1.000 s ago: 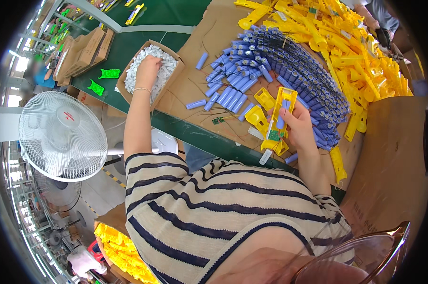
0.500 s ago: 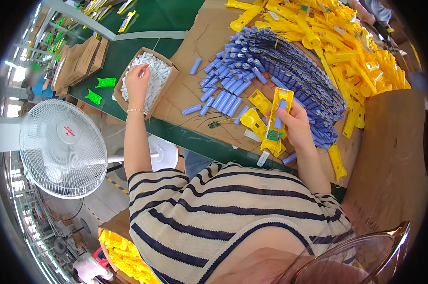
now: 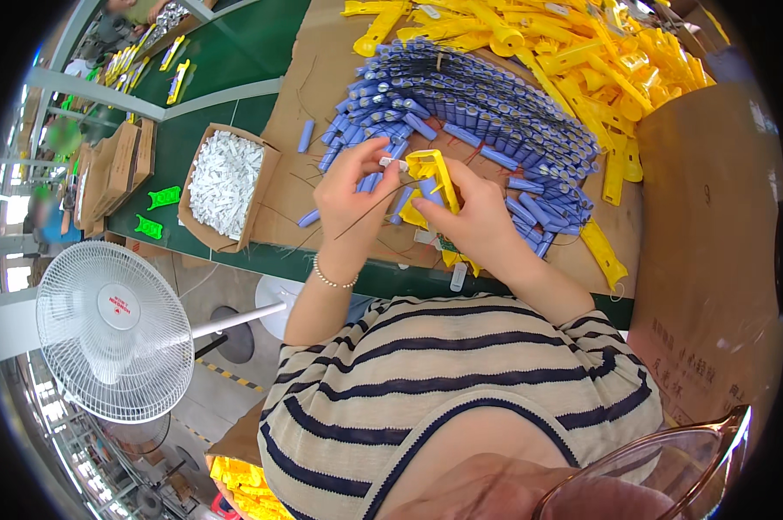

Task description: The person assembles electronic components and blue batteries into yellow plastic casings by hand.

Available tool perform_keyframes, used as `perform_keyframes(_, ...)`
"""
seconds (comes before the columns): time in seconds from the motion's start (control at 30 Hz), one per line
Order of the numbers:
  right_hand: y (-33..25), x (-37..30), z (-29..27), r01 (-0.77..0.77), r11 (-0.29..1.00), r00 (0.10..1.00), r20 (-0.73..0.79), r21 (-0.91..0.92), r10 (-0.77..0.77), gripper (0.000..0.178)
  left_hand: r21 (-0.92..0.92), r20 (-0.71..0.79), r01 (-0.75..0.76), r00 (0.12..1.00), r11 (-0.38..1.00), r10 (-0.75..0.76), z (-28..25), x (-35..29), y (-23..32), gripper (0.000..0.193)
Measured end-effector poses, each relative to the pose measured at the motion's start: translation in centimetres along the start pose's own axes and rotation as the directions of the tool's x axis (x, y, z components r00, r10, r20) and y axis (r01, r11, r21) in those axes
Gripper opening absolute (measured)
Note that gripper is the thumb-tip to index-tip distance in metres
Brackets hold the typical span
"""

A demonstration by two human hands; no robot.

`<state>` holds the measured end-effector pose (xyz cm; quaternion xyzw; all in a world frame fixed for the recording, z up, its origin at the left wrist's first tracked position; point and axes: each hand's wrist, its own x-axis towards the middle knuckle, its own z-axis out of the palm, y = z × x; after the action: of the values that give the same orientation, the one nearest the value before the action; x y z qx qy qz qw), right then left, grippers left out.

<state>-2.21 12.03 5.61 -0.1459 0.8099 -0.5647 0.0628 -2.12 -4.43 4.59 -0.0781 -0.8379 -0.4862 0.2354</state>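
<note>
My left hand (image 3: 350, 189) pinches a small white plastic piece (image 3: 392, 163) between thumb and fingers, close to the end of a yellow plastic housing (image 3: 446, 178). My right hand (image 3: 478, 221) grips that housing, which is tilted up. A blue cylindrical battery cell (image 3: 430, 194) sits inside it. A green circuit board, partly hidden, shows near its lower end, and a translucent strip (image 3: 458, 277) hangs below. Left of my hands, an open cardboard box (image 3: 258, 195) holds many white plastic pieces (image 3: 225, 182). Thin dark wires cross near my left hand.
Rows of wired blue battery cells (image 3: 487, 100) cover the cardboard sheet beyond my hands. Yellow housings (image 3: 573, 52) are heaped at the far right, beside a tall cardboard panel (image 3: 695, 225). Two green plastic parts (image 3: 164, 198) lie left of the box. A white fan (image 3: 114, 329) stands at left.
My left hand has come from the box of white pieces to the housing, carrying one piece. My right hand has moved left and tilted the housing. The whole view has shifted.
</note>
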Motion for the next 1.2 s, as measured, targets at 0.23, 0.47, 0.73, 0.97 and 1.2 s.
perform_keyframes(0.23,0.4,-0.3,-0.2,-0.065,0.992,0.998,0.016,0.111,0.064,0.046,-0.605,0.065,0.344,0.92,0.718,-0.387,2.8,-1.5,-0.9,0.026)
perform_keyframes(0.47,0.8,-0.3,-0.8,-0.148,0.971,0.988,0.081,0.188,0.135,0.045,-0.886,-0.035,0.165,0.909,0.434,-0.415,2.7,-0.4,0.3,0.017)
perform_keyframes(0.73,1.0,-0.1,-1.0,-0.146,0.963,0.986,0.115,0.227,0.122,0.037,-0.772,0.057,0.329,0.888,0.544,-0.457,1.2,-0.4,-1.1,0.024)
perform_keyframes(0.97,1.8,0.2,-1.2,-0.183,0.959,0.979,0.134,0.217,0.156,0.038,-0.858,0.277,0.444,0.823,0.258,-0.496,0.6,0.2,-0.1,0.024)
perform_keyframes(1.2,1.7,0.2,-1.4,-0.196,0.96,0.97,0.181,0.201,0.16,0.039,-0.802,0.231,0.403,0.89,0.441,-0.393,0.7,-0.3,-0.2,0.025)
